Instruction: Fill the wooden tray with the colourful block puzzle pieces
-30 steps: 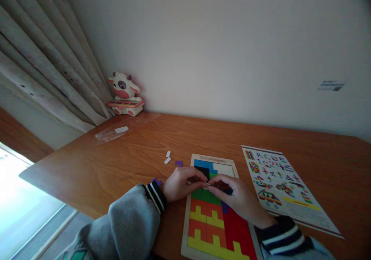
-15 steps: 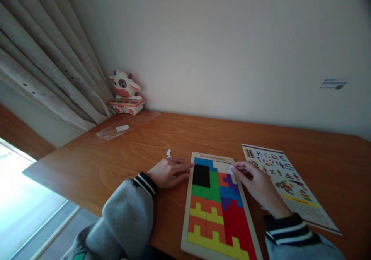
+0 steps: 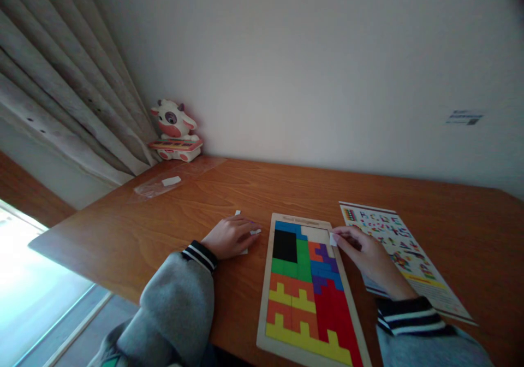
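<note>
A wooden block puzzle board [image 3: 266, 296] lies on the table, filled with red, yellow, orange, green, blue, purple and black pieces, with a bare pale gap near its upper right. My right hand [image 3: 366, 255] pinches a small white puzzle piece [image 3: 333, 240] at the board's upper right edge, beside that gap. Left of the board, my left hand [image 3: 231, 237] rests low over the table, its fingers closed on another small white puzzle piece [image 3: 255, 231]. Parts of further white pieces [image 3: 238, 212] show around this hand, which partly covers them.
A printed pattern sheet [image 3: 413, 268] lies right of the board, partly under my right forearm. A clear plastic bag [image 3: 151, 190] with a white label is at the back left. Behind it stands a cow toy with a keyboard [image 3: 176, 132], near the curtain [image 3: 61, 72] and wall.
My left hand has moved left, off the board's edge, and taken hold of a small white piece. My right hand stays at the upper right edge with its white piece, now showing more plainly.
</note>
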{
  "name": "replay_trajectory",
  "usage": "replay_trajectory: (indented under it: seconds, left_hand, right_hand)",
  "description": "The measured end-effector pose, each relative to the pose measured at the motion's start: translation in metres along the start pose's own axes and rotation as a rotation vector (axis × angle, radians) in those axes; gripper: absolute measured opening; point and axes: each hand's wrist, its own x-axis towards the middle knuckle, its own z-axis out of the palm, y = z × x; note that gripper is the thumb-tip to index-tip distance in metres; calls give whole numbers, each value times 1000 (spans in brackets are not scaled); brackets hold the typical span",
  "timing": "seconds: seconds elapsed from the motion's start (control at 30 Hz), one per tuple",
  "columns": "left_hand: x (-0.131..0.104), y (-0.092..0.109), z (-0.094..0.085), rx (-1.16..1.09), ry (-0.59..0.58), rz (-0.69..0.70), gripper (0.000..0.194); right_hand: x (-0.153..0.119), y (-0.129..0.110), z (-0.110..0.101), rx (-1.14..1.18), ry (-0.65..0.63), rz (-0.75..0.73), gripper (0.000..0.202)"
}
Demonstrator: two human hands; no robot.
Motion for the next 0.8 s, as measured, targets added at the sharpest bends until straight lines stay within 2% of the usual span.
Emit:
replay_trajectory:
  seconds: [0.2, 0.6, 0.8]
  left_hand:
    - [2, 5, 0, -17, -58, 14, 24]
    - [4, 6, 1, -33, -62, 15, 24]
    - [3, 3, 1, -2, -18, 21, 22]
  right_hand:
    - [-1, 13, -6, 7, -118, 9, 32]
    - [-3, 9, 1, -127, -90, -94, 28]
    - [-5, 6, -1, -174, -149, -114, 26]
